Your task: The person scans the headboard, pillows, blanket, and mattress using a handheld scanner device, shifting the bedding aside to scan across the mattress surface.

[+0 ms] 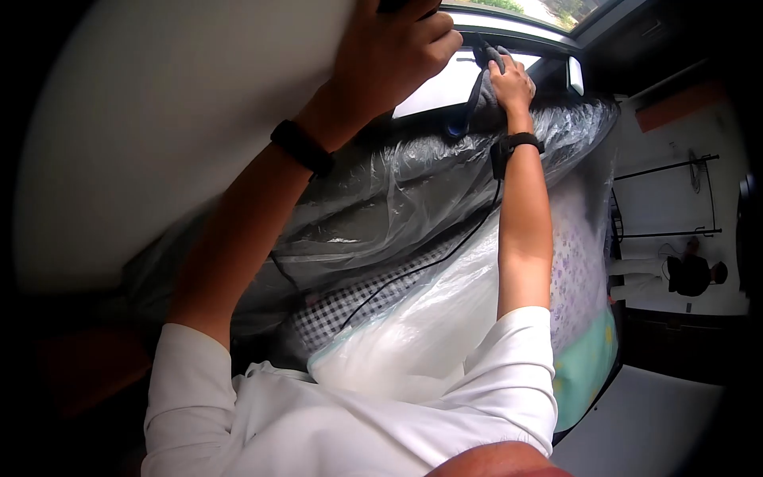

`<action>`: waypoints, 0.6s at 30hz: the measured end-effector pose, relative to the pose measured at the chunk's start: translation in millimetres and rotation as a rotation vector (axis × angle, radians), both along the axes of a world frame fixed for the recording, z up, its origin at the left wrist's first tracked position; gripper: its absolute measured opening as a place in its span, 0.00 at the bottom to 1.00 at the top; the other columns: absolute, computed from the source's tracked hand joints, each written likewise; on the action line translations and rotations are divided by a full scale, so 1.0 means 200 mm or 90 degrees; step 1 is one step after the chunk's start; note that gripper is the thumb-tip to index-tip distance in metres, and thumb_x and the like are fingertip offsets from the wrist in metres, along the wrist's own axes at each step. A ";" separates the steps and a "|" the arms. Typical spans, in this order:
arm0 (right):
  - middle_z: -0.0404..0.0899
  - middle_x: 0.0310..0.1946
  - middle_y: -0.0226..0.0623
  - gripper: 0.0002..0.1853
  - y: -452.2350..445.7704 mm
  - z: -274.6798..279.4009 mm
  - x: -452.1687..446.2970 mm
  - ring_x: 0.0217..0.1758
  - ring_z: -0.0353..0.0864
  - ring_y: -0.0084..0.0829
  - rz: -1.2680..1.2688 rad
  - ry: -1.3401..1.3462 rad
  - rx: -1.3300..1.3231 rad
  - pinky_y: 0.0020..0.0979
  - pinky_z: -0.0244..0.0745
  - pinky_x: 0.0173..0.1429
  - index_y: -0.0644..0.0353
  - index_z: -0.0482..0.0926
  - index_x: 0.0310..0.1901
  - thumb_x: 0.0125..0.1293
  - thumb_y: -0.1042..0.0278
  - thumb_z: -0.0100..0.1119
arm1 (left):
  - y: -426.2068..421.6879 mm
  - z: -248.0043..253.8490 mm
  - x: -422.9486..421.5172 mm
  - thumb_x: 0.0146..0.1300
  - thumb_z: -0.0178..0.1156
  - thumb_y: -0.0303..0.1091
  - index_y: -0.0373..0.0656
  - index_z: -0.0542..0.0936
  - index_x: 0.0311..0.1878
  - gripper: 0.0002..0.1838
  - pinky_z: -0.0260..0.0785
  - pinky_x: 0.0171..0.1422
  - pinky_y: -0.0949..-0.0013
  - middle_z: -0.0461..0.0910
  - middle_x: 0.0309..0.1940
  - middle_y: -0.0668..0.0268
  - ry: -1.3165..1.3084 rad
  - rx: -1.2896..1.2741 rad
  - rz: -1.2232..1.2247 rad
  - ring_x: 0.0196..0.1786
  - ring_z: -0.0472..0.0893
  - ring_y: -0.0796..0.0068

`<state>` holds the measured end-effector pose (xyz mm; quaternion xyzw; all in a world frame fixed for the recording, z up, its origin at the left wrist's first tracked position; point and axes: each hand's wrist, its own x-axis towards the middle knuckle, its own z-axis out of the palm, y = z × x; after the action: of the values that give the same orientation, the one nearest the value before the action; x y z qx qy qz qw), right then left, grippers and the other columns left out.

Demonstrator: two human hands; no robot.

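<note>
Your left hand (405,40) is raised high beside the pale wall (183,103), its fingers bent near a black thing (409,5) cut off at the top edge; whether it grips that or merely leans there, you cannot tell from here. It may be up there to steady your reach. Below, clear plastic (358,199) lies over the dark bulk and the checked cloth (350,306), probably to keep dust and drips off them. Next comes the bright pane (437,86), with a blue-ended strip (457,129) slanting down before it.

The grey rag (487,90) hangs by the pane, bunched, likely so it makes a thick pad. It lies within and just left of your right hand (515,82), whose fingers are closed round it, with folds spilling below them. A black cord (421,268) trails from that wrist over the covers, slack enough to let the arm stretch
</note>
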<state>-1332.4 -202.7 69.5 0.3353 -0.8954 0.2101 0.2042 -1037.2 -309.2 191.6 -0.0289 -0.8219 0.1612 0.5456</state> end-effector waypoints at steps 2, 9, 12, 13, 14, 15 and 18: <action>0.74 0.61 0.49 0.25 -0.05 0.02 0.20 0.67 0.71 0.51 0.013 -0.030 0.004 0.49 0.59 0.75 0.44 0.78 0.62 0.69 0.44 0.49 | -0.01 0.00 0.01 0.52 0.62 0.32 0.48 0.78 0.20 0.07 0.55 0.71 0.30 0.79 0.29 0.71 -0.023 -0.008 0.002 0.71 0.70 0.74; 0.72 0.62 0.51 0.21 -0.21 -0.10 0.72 0.67 0.70 0.54 0.079 -0.108 0.050 0.49 0.58 0.75 0.49 0.78 0.60 0.67 0.56 0.55 | -0.03 0.00 0.11 0.55 0.64 0.30 0.49 0.83 0.32 0.02 0.49 0.74 0.38 0.82 0.48 0.72 -0.110 0.002 -0.065 0.74 0.67 0.72; 0.74 0.59 0.51 0.22 -0.10 -0.02 1.06 0.65 0.70 0.57 0.181 -0.102 -0.038 0.47 0.64 0.71 0.54 0.77 0.61 0.65 0.62 0.55 | 0.02 -0.11 0.41 0.57 0.63 0.31 0.47 0.82 0.40 0.07 0.51 0.75 0.40 0.80 0.54 0.68 -0.221 0.093 -0.164 0.73 0.67 0.65; 0.76 0.55 0.52 0.22 -0.07 -0.01 1.16 0.62 0.73 0.57 0.148 -0.105 -0.046 0.46 0.71 0.65 0.57 0.76 0.61 0.64 0.65 0.56 | 0.03 -0.17 0.56 0.59 0.62 0.31 0.46 0.82 0.45 0.10 0.52 0.76 0.41 0.79 0.58 0.65 -0.341 0.163 -0.206 0.72 0.68 0.61; 0.78 0.51 0.52 0.21 -0.04 0.05 1.28 0.57 0.78 0.55 0.082 -0.101 -0.077 0.48 0.76 0.59 0.56 0.78 0.59 0.65 0.65 0.57 | 0.02 -0.28 0.73 0.60 0.62 0.31 0.45 0.81 0.48 0.12 0.54 0.76 0.44 0.78 0.58 0.62 -0.347 0.213 -0.179 0.70 0.70 0.58; 0.78 0.51 0.52 0.19 0.00 0.05 1.37 0.55 0.79 0.55 0.039 -0.133 -0.092 0.48 0.76 0.58 0.55 0.78 0.58 0.65 0.65 0.57 | -0.02 -0.37 0.90 0.61 0.61 0.32 0.44 0.79 0.51 0.14 0.57 0.75 0.47 0.77 0.59 0.60 -0.344 0.253 -0.150 0.67 0.72 0.56; 0.78 0.52 0.52 0.17 0.02 0.06 1.61 0.54 0.80 0.54 -0.003 -0.154 -0.090 0.50 0.76 0.58 0.56 0.80 0.55 0.67 0.61 0.56 | -0.14 -0.42 1.40 0.66 0.60 0.32 0.44 0.76 0.59 0.19 0.59 0.75 0.50 0.71 0.65 0.54 -0.532 0.465 -0.048 0.67 0.72 0.54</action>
<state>-1010.9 -198.6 81.8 0.2899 -0.8974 0.3110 0.1183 -757.0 -336.6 108.2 0.0708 -0.9693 -0.1789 0.1532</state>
